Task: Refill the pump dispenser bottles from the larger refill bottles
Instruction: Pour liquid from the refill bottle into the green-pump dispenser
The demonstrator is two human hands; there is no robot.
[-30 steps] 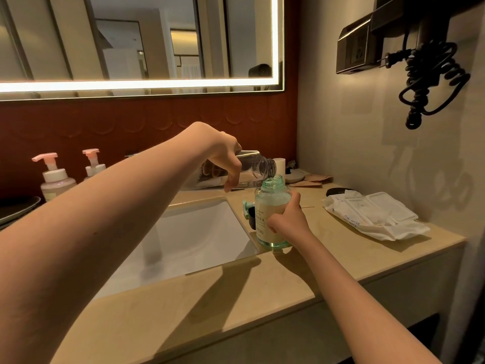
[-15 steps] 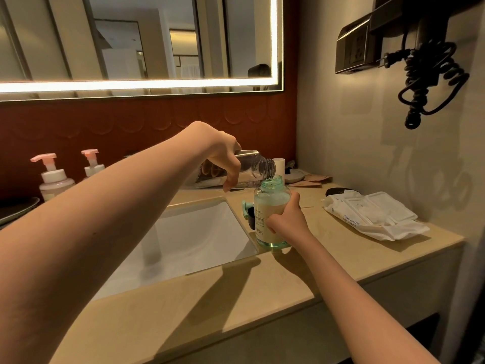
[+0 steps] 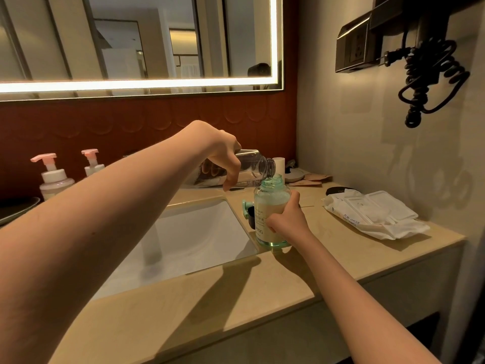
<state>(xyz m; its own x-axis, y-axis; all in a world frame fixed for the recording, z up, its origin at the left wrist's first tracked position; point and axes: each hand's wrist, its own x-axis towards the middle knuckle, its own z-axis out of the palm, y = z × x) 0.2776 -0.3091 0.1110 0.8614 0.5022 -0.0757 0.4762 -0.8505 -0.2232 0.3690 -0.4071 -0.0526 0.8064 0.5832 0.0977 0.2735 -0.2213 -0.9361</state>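
Clear plastic is what the left hand has its fingers curled over: the refill bottle, tipped nearly level, with its open neck just above the mouth of the green-tinted dispenser bottle. That bottle stands on the bench at the right corner of the sink, and the right hand is wrapped round its lower half.

Pouring well here looks a matter of small tilts. Raise the refill bottle's base slowly, hold the neck over the middle of the mouth, and let the right hand press the dispenser bottle down so it cannot slide toward the basin. The pale contents seem to reach the shoulder, so I would judge the fill nearly done. Stop short of the threads, leaving room for the pump tube.

At far left, the nearer pink-pump dispenser and the farther pink-pump dispenser are cut off low by the left forearm, and their levels cannot be read. No stream can be made out between neck and mouth. The left palm hides how much remains in the refill bottle. A green pump head lies behind the dispenser bottle, mostly hidden. Fingers cover part of the label.
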